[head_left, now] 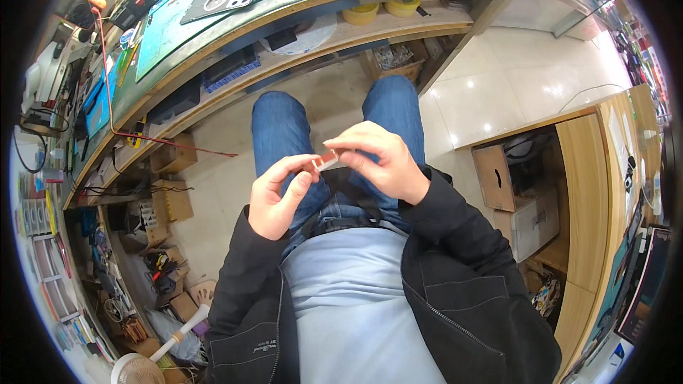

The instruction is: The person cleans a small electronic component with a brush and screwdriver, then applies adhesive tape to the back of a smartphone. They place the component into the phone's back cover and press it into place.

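Note:
Above my lap, both hands meet at a small red-and-white, box-like pack. Its exact kind is too small and blurred to make out. My left hand pinches its left end between thumb and fingers. From the other side, my right hand grips it, with the fingers bent over the top and the thumb beneath. The fingers cover much of the pack.
Ahead is a workbench with a cyan mat and a phone back panel on it. Yellow round tubs stand on the shelf below. A wooden cabinet is at right, cardboard boxes at left, a white fan lower left.

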`<state>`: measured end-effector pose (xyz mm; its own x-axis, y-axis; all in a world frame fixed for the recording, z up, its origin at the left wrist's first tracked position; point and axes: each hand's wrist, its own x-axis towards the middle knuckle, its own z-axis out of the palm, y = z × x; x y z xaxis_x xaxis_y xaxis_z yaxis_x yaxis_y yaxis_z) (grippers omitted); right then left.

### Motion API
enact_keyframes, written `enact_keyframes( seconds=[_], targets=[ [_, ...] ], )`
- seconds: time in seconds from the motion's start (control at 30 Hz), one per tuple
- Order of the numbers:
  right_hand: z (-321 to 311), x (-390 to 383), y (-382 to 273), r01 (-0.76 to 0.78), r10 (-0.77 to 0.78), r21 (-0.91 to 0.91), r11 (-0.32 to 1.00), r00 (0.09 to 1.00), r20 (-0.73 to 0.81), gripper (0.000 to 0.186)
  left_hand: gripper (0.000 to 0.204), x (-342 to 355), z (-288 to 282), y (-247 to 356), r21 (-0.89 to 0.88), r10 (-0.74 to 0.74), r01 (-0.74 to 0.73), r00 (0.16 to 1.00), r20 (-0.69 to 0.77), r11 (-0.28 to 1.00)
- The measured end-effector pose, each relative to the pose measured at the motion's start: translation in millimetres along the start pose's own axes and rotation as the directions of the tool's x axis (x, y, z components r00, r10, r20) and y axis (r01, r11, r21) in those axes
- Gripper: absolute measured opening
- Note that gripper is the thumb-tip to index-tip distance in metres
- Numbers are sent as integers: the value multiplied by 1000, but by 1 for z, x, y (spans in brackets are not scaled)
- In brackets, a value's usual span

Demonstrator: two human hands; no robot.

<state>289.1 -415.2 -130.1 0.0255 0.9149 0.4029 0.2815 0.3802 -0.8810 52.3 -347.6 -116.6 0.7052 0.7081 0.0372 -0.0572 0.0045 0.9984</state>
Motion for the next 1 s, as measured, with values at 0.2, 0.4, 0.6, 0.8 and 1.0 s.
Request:
enact_keyframes(
  seconds=[0.2,0.4,0.6,0.8,1.0],
  targets=[
    [1,-2,-18,5,-4,13,1000,997,-74,31,29,2,-6,-5,-280,-86,112,991,102,953],
    [-10,9,-34,-135,142,72,988,984,-107,20,29,33,-5,12,76,48,-51,998,39,996],
    [-28,35,-39,-418,484,643,642,871,84,17,30,80,-18,45,426,170,-174,984,47,888],
    [-101,159,-42,-280,52,-389,877,862,-504,18,29,120,-67,55,439,337,-405,914,228,802],
    [-101,252,2,-162,-117,-842,515,960,-256,25,32,151,-91,75,410,367,-521,841,398,748]
  ],
)
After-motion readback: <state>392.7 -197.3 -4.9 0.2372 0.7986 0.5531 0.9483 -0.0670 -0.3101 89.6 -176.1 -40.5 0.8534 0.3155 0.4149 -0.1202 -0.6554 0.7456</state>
